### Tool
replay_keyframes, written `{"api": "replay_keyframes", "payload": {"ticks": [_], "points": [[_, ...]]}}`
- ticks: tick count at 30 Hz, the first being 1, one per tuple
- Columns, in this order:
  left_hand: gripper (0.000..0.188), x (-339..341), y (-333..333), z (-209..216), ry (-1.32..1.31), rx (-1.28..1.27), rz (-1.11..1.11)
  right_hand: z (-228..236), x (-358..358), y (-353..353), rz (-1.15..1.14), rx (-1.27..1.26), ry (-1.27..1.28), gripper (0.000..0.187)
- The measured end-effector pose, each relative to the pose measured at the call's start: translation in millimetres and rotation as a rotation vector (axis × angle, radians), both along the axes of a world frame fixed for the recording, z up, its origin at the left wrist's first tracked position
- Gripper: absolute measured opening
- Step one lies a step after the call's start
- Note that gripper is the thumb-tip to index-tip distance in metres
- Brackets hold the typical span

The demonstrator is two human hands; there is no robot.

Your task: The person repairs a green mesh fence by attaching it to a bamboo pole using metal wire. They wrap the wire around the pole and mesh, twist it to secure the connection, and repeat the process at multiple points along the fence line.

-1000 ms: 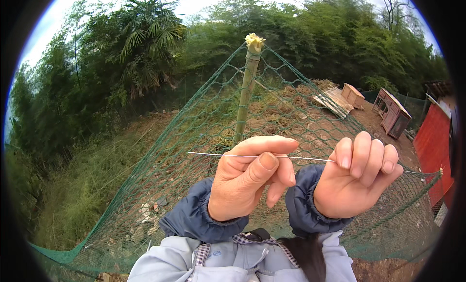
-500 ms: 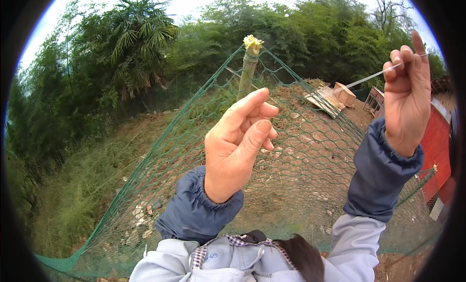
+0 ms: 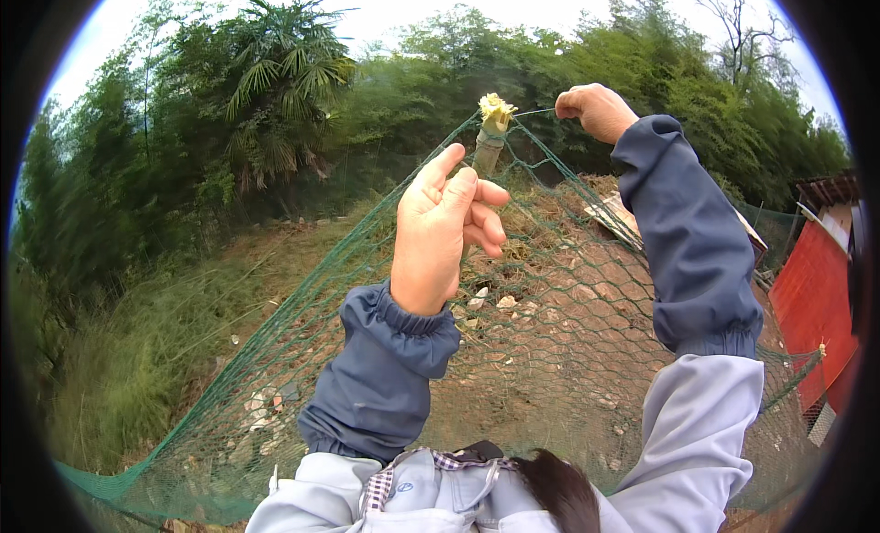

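A bamboo post [image 3: 489, 153] with a frayed, pale top stands in front of me. Green netting [image 3: 339, 299] hangs from it and spreads down to both sides. My left hand [image 3: 433, 230] is raised just before the post, thumb near the index finger and the other fingers loosely bent and apart; I see nothing in it. Whether it touches the post is hidden. To the right of the post top, my right hand [image 3: 596, 111] pinches a thin, light strip [image 3: 535, 112], which runs left to the post top.
Pale wooden boards [image 3: 616, 217] lie on the slope behind the net. A red panel [image 3: 811, 281] stands at the right, with a short post [image 3: 821, 350] holding the net near it. Stones [image 3: 504, 302] dot the bare soil. A palm [image 3: 280, 75] and dense bushes rise behind.
My right hand has swung left from the far right to beside the post top, keeping the strip. My left hand has risen slightly, its fingers more spread. The view has shifted a little.
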State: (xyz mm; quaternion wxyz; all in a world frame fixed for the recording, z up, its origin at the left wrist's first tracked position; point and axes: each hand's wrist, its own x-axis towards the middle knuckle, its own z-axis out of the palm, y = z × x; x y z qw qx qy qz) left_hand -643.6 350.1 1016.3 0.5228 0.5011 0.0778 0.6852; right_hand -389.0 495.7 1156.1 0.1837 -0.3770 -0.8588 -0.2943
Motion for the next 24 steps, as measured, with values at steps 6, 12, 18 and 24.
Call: {"api": "replay_keyframes", "payload": {"ticks": [6, 12, 18, 24], "points": [[0.055, 1, 5, -1, 0.000, 0.015, 0.055, -8, -45, 14, 0.340, -0.093, 0.024, 0.021], [0.051, 8, 4, -2, -0.002, 0.049, 0.164, -7, -45, 10, 0.405, -0.031, 0.036, 0.020], [0.048, 17, 13, 1, 0.006, 0.098, 0.254, -15, -63, -11, 0.559, -0.024, -0.017, 0.016], [0.038, 24, 23, 5, -0.054, 0.179, 0.375, -15, -77, -39, 0.553, -0.170, -0.073, 0.022]]}}
